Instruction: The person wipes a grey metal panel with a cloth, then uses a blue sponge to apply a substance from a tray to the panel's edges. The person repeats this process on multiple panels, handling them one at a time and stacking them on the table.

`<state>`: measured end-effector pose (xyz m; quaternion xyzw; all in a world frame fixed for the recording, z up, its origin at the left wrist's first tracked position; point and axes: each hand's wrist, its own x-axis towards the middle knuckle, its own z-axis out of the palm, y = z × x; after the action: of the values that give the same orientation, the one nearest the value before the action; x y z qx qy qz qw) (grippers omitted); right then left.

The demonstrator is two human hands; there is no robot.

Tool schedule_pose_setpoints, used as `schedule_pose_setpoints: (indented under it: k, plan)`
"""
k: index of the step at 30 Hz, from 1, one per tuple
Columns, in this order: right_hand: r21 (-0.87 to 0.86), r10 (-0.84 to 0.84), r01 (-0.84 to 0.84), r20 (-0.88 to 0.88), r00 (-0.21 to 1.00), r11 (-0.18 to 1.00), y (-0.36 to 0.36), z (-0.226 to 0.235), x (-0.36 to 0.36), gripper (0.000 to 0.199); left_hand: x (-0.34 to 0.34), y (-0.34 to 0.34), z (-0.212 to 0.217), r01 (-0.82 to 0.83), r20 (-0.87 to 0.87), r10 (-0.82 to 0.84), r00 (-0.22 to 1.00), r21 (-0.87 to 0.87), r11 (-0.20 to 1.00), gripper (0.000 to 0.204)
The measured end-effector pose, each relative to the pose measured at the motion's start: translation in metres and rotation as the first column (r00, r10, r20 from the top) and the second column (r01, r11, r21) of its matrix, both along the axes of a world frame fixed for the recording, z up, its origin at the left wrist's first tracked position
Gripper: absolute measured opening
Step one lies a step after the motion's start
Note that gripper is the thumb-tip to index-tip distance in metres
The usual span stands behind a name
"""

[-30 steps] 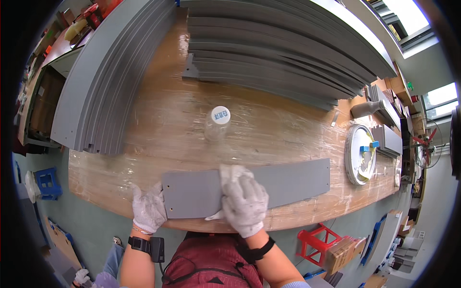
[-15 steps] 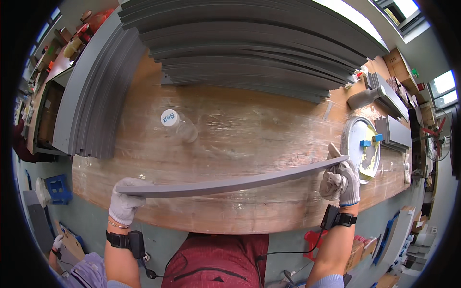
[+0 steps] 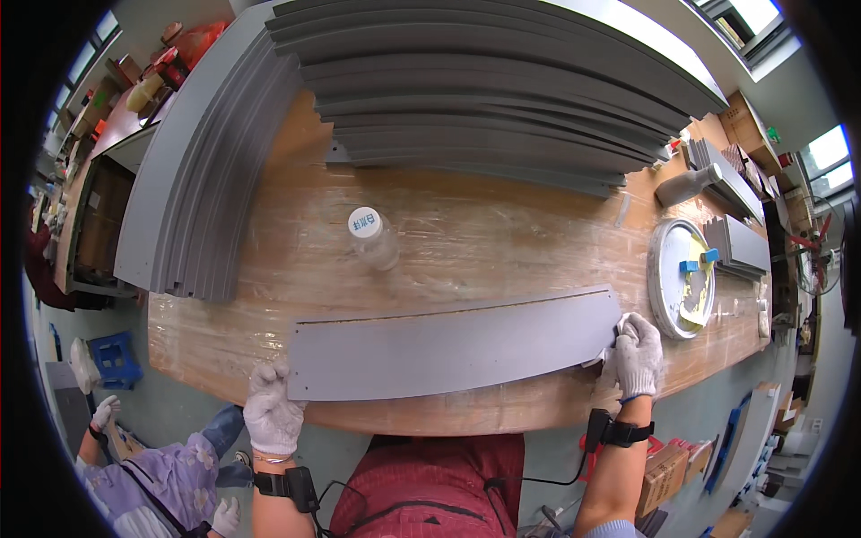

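Observation:
A long grey panel lies broad face up just over the near edge of the table, with a narrow dark groove along its far side and small holes at its left end. Gloved in white, my left hand is closed at the panel's left end. At the other end my right hand grips the panel's edge, a crumpled whitish cloth bunched beneath its fingers. Both thumbs and fingertips are partly hidden.
Tall stacks of grey panels stand at the back and left. A clear white-capped bottle stands mid-table. On the right are a round lid with blue blocks and a grey bottle. Another person is at lower left.
The panel has turned from edge-on to showing its broad face, and has come lower. My left hand has moved right and down; my right hand has shifted slightly down.

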<state>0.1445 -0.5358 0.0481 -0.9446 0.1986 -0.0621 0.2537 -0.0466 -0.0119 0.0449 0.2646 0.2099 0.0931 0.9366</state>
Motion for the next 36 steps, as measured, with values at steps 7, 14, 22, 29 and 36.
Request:
schedule_pose_setpoints:
  k: [7, 14, 22, 29, 36]
  plan:
    - [0.181, 0.130, -0.121, -0.038, 0.991, 0.976, 0.048, 0.008, 0.011, 0.046, 0.015, 0.001, -0.024, 0.097, -0.383, 0.108, 0.917, 0.480, 0.872, 0.045]
    - [-0.300, 0.494, -0.441, 0.130, 0.860, 0.846, 0.233, -0.006, -0.008, 0.054, 0.009, 0.006, -0.035, 0.126, -0.370, -0.087, 0.925, 0.081, 0.989, 0.063]
    - [0.042, 0.861, -0.916, 0.329, 0.389, 0.398, 0.431, -0.025, -0.116, 0.058, 0.014, 0.017, -0.037, 0.074, -0.178, -0.082, 0.981, -0.055, 0.996, 0.069]
    - [-0.175, 0.754, -0.734, 0.137, 0.642, 0.657, 0.248, -0.007, -0.055, 0.048, 0.018, 0.008, -0.033, 0.228, -0.455, -0.125, 0.882, 0.180, 0.957, 0.039]
    - [-0.332, -0.132, 0.140, 0.044, 0.990, 0.933, -0.063, -0.045, 0.003, 0.032, 0.022, 0.008, -0.045, 0.088, -0.441, 0.006, 0.897, 0.193, 0.977, 0.039]
